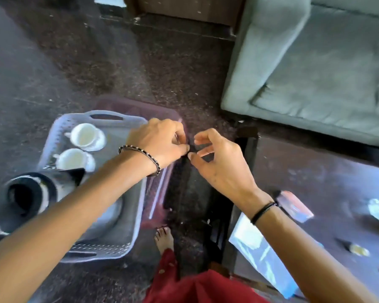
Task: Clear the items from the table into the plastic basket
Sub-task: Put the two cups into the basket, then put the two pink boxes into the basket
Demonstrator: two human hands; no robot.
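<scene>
Pinching a small dark item (202, 150) between them, both hands, left (160, 143) and right (219, 160), hover just beyond the basket's (109, 241) right edge. Best to shift it to one hand, then lower it into bare space near the cups (85, 134). Blur hides what the item is; the table (315, 182) is cut off at right, with things left on it.

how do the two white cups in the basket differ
The far cup shows in full and sits on a saucer; the near cup is partly hidden behind the dark-lidded jug. The far cup lies beside the basket handle slot, the near cup closer to the middle. Both are white, look empty and have handles pointing left.
</scene>
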